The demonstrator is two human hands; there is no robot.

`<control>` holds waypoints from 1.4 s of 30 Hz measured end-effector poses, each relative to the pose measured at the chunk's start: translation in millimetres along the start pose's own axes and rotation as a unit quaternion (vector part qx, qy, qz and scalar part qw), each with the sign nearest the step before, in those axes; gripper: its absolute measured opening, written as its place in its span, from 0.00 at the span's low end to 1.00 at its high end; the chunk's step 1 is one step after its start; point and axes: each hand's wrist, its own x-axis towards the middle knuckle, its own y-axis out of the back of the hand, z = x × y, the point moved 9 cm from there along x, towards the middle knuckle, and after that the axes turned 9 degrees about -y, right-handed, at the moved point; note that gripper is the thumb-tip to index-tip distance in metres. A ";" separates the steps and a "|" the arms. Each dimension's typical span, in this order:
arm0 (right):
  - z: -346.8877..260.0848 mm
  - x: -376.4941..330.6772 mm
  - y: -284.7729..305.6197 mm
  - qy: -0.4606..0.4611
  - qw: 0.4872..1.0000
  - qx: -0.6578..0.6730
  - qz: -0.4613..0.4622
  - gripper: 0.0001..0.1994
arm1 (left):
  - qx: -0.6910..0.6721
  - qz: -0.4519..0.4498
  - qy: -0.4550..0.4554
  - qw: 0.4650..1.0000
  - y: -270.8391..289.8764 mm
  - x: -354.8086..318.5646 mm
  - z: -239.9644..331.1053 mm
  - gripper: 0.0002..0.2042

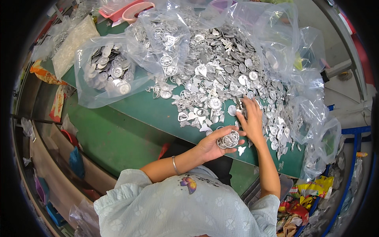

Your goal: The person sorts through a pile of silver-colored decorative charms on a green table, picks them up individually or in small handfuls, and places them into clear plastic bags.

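A broad heap of small silver metal charms (221, 67) lies on the green table (144, 112), with discs, openwork rounds, leaf and butterfly shapes among them. Just over the table's near edge, my left hand (215, 144) is curled round a stack of round openwork silver charms (228, 140). My right hand (251, 118) reaches into the near side of the heap, its fingertips down among the pieces. Whether those fingers pinch a charm is hard to make out. One loose butterfly-shaped charm (241, 150) lies by the table edge between my hands.
A clear bag of silver discs (110, 73) sits at the left of the table. Large clear plastic bags (276, 31) drape over the heap's back and right. Pink baskets (120, 10) stand at the far left. Colourful packets (304, 201) lie below the right side.
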 end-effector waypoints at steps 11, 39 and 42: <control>30.3 19.3 37.3 -0.038 0.987 0.124 0.097 0.07 | 0.051 0.017 0.010 0.999 8.1 -9.1 -3.3 0.16; 99.2 42.1 29.7 -0.192 0.917 0.348 0.027 0.08 | 0.129 0.099 0.009 0.987 -11.6 49.6 19.7 0.16; 128.0 79.4 37.9 -0.143 0.980 0.091 0.100 0.12 | 0.084 -0.007 0.027 0.996 -38.9 67.2 13.7 0.18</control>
